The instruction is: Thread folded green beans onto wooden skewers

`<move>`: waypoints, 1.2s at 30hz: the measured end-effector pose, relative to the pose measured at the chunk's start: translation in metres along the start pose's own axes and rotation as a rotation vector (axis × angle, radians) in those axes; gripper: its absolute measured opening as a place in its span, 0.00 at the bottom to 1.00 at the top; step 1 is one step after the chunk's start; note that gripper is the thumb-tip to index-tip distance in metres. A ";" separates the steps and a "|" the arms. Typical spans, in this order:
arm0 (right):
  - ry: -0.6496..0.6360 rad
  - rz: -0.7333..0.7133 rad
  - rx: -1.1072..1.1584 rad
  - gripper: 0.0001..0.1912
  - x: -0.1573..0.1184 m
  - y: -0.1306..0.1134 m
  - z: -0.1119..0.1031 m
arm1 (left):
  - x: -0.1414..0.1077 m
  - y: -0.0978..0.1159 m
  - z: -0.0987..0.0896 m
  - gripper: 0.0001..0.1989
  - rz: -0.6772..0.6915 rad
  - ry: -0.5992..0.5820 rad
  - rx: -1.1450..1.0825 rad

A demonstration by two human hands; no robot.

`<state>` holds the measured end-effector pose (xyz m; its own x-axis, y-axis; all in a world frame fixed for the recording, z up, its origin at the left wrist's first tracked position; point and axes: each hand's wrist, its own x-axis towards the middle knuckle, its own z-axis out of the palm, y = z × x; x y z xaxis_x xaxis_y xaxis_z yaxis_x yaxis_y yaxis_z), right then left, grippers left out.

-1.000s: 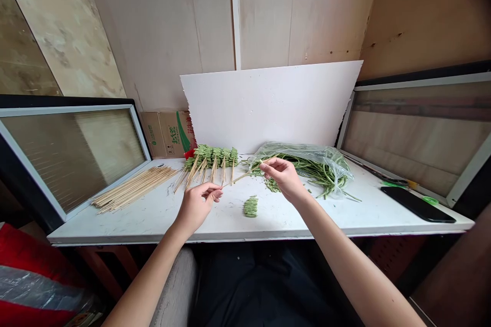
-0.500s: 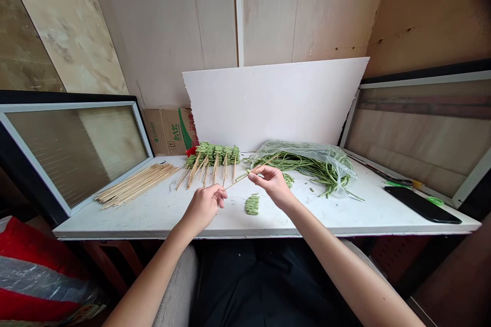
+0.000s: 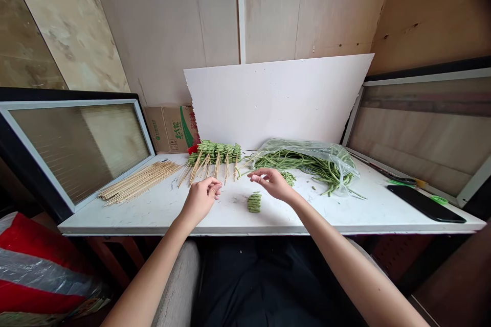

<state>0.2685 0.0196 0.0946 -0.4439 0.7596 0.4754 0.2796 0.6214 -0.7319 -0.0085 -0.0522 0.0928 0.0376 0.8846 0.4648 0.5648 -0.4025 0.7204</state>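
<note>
My left hand hovers over the front of the white table, fingers curled together; whatever they may hold is hidden. My right hand is held opposite, fingers stretched and thumb a little apart, with nothing visible between them. Below and between the hands sits a small stack of cut green bean pieces. Another pile of cut beans lies just beyond my right wrist. Past my right fingertips is a thin skewer with a green piece near its lower end. Finished bean skewers are heaped behind my left hand.
Bare bamboo skewers lie in a bundle at left. Long green beans spill from a clear plastic bag at back right. A black phone and scissors lie far right. A cardboard box and white board stand behind.
The skewer that stretched between both hands no longer spans them; a skewer with a green piece now shows beyond my right fingertips. Both hands stay roughly in place, the right fingers loosened.
</note>
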 end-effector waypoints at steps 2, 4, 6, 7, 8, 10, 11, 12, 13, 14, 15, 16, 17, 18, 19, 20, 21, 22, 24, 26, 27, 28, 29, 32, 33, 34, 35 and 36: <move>-0.048 -0.001 -0.217 0.14 0.000 0.022 -0.003 | 0.002 -0.005 -0.002 0.12 -0.006 -0.001 0.011; -0.098 0.006 -0.392 0.12 -0.001 0.044 -0.002 | 0.003 -0.008 -0.003 0.12 -0.008 -0.009 0.019; -0.124 0.041 -0.497 0.12 -0.004 0.062 0.002 | 0.003 -0.009 -0.003 0.12 -0.008 -0.013 0.024; -0.131 0.052 -0.529 0.12 -0.005 0.068 0.004 | 0.003 -0.009 -0.003 0.11 -0.007 -0.015 0.025; -0.129 0.057 -0.552 0.12 -0.006 0.073 0.006 | 0.003 -0.009 -0.003 0.11 -0.006 -0.020 0.027; -0.112 0.052 -0.581 0.12 -0.008 0.077 0.011 | 0.003 -0.009 -0.003 0.11 -0.002 -0.034 0.033; -0.097 0.049 -0.588 0.11 -0.008 0.078 0.014 | 0.002 -0.009 -0.003 0.11 0.002 -0.042 0.040; -0.078 0.050 -0.582 0.11 -0.008 0.078 0.016 | 0.002 -0.010 -0.003 0.11 0.006 -0.048 0.049; -0.057 0.053 -0.566 0.10 -0.008 0.077 0.017 | 0.002 -0.010 -0.003 0.11 0.010 -0.052 0.060; -0.037 0.057 -0.549 0.09 -0.007 0.076 0.017 | 0.002 -0.010 -0.003 0.11 0.012 -0.054 0.071; -0.018 0.058 -0.523 0.09 -0.006 0.075 0.016 | 0.002 -0.010 -0.004 0.11 0.012 -0.054 0.078; 0.003 0.060 -0.479 0.08 -0.005 0.073 0.015 | 0.002 -0.010 -0.004 0.11 0.009 -0.052 0.082; 0.028 0.062 -0.417 0.08 -0.003 0.071 0.012 | 0.002 -0.010 -0.004 0.11 0.005 -0.050 0.083; 0.055 0.067 -0.335 0.08 -0.001 0.068 0.008 | 0.002 -0.009 -0.005 0.11 0.000 -0.047 0.084; 0.085 0.076 -0.231 0.09 0.002 0.063 0.003 | 0.002 -0.008 -0.005 0.11 -0.005 -0.046 0.086; 0.121 0.091 -0.105 0.11 0.004 0.058 -0.001 | 0.002 -0.007 -0.005 0.11 -0.008 -0.044 0.091; 0.162 0.108 0.025 0.14 0.006 0.053 -0.006 | 0.002 -0.005 -0.006 0.12 -0.007 -0.041 0.097; 0.204 0.123 0.139 0.18 0.008 0.046 -0.010 | 0.002 -0.004 -0.006 0.12 -0.003 -0.037 0.103; 0.287 0.142 0.311 0.24 0.010 0.033 -0.017 | 0.002 -0.003 -0.007 0.12 0.013 -0.021 0.113; 0.339 0.142 0.412 0.25 0.010 0.020 -0.020 | 0.001 -0.003 -0.006 0.11 0.030 -0.005 0.118; 0.341 0.145 0.456 0.24 0.009 0.014 -0.021 | 0.001 -0.003 -0.006 0.11 0.037 0.001 0.120; 0.333 0.152 0.510 0.24 0.009 0.009 -0.021 | 0.001 -0.004 -0.006 0.11 0.043 0.006 0.124; 0.317 0.162 0.575 0.23 0.008 0.005 -0.021 | 0.001 -0.005 -0.006 0.11 0.047 0.011 0.127; 0.255 0.190 0.769 0.22 0.006 -0.003 -0.020 | 0.002 -0.007 -0.006 0.11 0.050 0.022 0.130; 0.236 0.195 0.809 0.22 0.006 -0.004 -0.020 | 0.003 -0.007 -0.006 0.11 0.049 0.024 0.129; 0.220 0.201 0.834 0.21 0.006 -0.005 -0.019 | 0.003 -0.008 -0.006 0.11 0.048 0.024 0.128; 0.208 0.208 0.844 0.21 0.006 -0.005 -0.019 | 0.003 -0.008 -0.006 0.11 0.047 0.022 0.130; 0.201 0.216 0.845 0.21 0.006 -0.004 -0.019 | 0.003 -0.008 -0.006 0.11 0.049 0.023 0.138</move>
<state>0.2813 0.0250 0.1099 -0.2745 0.9123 0.3039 -0.4160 0.1723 -0.8929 -0.0179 -0.0476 0.0916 0.0501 0.8585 0.5103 0.6706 -0.4076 0.6198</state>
